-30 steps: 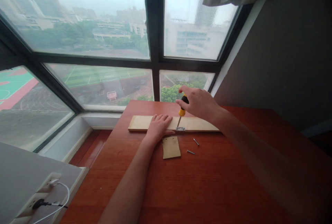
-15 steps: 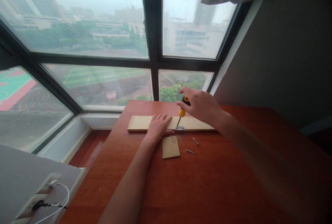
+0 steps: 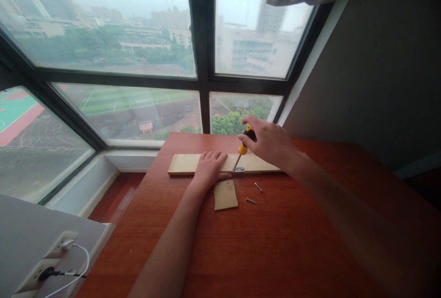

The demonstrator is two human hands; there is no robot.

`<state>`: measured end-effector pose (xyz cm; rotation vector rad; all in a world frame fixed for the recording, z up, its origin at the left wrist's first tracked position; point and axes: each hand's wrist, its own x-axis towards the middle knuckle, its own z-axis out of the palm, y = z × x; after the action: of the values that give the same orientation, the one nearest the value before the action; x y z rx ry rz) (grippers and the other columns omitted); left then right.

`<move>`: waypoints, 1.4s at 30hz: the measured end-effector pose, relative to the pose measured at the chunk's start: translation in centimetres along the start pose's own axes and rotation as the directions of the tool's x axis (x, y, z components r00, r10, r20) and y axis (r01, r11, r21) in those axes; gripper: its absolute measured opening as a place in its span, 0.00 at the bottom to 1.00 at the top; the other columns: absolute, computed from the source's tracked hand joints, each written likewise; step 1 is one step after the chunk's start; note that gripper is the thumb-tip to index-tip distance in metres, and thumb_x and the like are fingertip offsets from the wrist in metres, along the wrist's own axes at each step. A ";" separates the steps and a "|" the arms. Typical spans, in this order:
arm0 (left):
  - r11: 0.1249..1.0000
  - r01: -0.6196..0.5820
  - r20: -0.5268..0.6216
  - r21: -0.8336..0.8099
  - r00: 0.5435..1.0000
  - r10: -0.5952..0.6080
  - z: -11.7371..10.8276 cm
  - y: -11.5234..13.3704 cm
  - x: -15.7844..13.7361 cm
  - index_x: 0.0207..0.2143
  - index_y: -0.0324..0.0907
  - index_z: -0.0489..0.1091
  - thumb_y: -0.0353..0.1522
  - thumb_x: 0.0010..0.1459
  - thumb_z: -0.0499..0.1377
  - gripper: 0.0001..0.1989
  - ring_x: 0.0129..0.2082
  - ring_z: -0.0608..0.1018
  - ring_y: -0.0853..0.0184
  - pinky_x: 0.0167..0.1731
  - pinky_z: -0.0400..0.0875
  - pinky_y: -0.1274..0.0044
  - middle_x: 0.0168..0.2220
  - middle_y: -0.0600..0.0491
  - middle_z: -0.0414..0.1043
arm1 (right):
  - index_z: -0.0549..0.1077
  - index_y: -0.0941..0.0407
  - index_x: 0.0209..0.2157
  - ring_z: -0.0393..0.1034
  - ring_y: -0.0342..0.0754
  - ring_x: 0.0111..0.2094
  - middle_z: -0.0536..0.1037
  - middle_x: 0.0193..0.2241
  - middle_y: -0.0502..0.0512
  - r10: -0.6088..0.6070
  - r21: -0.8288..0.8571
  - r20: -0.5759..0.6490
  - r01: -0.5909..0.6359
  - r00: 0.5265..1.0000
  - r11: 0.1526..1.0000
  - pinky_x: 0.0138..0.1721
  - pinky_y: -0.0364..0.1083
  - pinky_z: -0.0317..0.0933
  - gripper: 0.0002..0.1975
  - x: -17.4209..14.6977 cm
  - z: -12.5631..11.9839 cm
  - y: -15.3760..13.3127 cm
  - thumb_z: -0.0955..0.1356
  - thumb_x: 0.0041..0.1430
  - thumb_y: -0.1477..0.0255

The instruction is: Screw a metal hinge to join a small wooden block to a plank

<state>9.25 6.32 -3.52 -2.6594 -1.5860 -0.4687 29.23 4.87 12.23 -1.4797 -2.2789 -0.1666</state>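
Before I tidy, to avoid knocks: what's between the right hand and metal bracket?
In the head view, the screwdriver slants from right hand to metal bracket.

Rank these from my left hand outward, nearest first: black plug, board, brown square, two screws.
1. Board: under the left hand.
2. Brown square: this side of the board.
3. Two screws: right of the square, too close to rank apart.
4. Black plug: far left.
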 end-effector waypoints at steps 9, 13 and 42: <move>1.000 -0.005 0.012 0.030 1.000 0.005 -0.1 0.3 0.2 0.55 0.48 0.63 0.53 0.52 0.59 0.32 0.51 0.69 0.56 0.54 0.57 0.67 0.51 0.46 0.69 | 0.66 0.54 0.48 0.70 0.49 0.33 0.76 0.44 0.57 -0.047 0.162 0.004 0.046 0.999 0.986 0.30 0.46 0.57 0.14 -0.4 0.2 -0.4 0.62 0.60 0.68; 0.999 -0.010 -0.013 0.030 1.000 0.011 0.2 0.0 0.3 0.54 0.48 0.64 0.53 0.52 0.59 0.31 0.51 0.69 0.55 0.55 0.56 0.65 0.51 0.47 0.70 | 0.65 0.53 0.50 0.70 0.47 0.33 0.77 0.41 0.54 -0.055 0.275 0.038 0.042 0.998 0.961 0.32 0.44 0.58 0.16 -0.7 0.3 0.6 0.64 0.59 0.70; 1.000 0.019 0.021 0.006 1.000 -0.019 -0.2 0.1 0.4 0.55 0.45 0.64 0.52 0.52 0.60 0.33 0.54 0.69 0.55 0.56 0.57 0.65 0.53 0.44 0.69 | 0.65 0.53 0.48 0.70 0.51 0.32 0.75 0.41 0.58 0.074 0.029 -0.028 -0.073 0.997 0.997 0.30 0.47 0.58 0.14 -1.6 0.4 -1.3 0.60 0.64 0.62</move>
<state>9.45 6.59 -3.19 -2.6557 -1.6170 -0.4377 28.49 3.10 11.43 -1.5339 -2.1913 -0.1337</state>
